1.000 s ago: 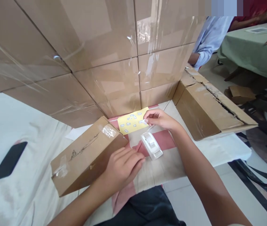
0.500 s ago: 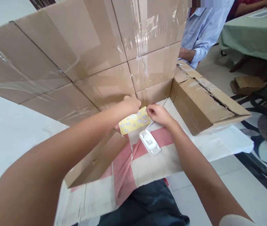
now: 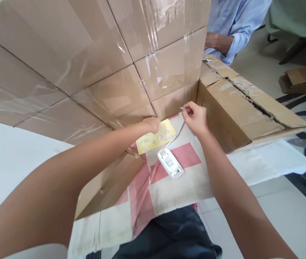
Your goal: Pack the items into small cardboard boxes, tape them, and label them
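A yellow sheet [image 3: 154, 142] with several small whitish pieces on it lies on a red and white cloth [image 3: 180, 187]. My left hand [image 3: 152, 125] is closed at the sheet's upper edge, and what its fingers hold, if anything, is hidden. To the right of the sheet, my right hand [image 3: 194, 115] is raised and pinches a small white piece [image 3: 181, 108]. A white device [image 3: 171, 163] with a thin cable lies on the cloth just below the sheet. The cable runs up from it toward my right hand.
A tall taped cardboard wall [image 3: 110, 90] rises behind the sheet. A cardboard box side [image 3: 252, 104] stands on the right, and a low cardboard flap [image 3: 112, 183] at the left. Another person's sleeve [image 3: 246, 21] shows beyond the wall.
My right hand has moved up and right, away from the sheet, with a white piece in its fingers. My left hand has shifted slightly down and left. The view has shifted too.
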The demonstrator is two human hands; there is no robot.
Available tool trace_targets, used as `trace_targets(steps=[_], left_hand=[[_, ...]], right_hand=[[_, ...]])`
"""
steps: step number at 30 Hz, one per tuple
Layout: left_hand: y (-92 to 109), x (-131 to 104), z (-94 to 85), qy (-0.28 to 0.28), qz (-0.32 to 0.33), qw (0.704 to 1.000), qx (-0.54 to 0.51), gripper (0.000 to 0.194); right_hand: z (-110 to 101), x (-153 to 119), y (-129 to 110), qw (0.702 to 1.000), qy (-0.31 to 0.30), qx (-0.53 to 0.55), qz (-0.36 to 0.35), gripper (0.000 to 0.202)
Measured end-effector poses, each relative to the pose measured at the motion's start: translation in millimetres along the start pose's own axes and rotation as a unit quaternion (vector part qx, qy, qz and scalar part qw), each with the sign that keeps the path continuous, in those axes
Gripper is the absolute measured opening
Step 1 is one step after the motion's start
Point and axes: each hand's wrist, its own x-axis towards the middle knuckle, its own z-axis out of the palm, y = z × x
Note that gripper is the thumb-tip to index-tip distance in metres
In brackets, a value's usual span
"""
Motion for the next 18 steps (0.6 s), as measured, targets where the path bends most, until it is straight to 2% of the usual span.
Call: trace_targets(steps=[4,7,11,13,16,18], left_hand=[[-7,-9,-0.7,-0.043,0.048,0.998,0.013,0.006],[-6,-15,-1.4,-0.039,0.079,0.996,0.027,0.013],[0,-22,-4.3,-0.042,0.095,0.992,0.076,0.008],[3,-28,-7.3,-0.059,0.104,0.988,0.102,0.017],[6,-45,-18.1,-0.091,0.115,0.981,0.130,0.033],[6,-63,-29.9,-0.095,0.111,0.978,0.148,0.031]], right_hand=[[1,-1,-3,1.000,-0.009,0.000,0.015,0.008],[2,-1,-3,1.000,-0.010,0.013,0.015,0.007],[4,-1,0,0.999,-0.017,0.016,0.025,0.008],[5,-1,1,0.999,-0.015,0.011,0.027,0.009],[7,-1,0,1.000,-0.009,0.015,0.022,0.009],[8,-2,-2,0.999,-0.019,0.025,0.019,0.008]])
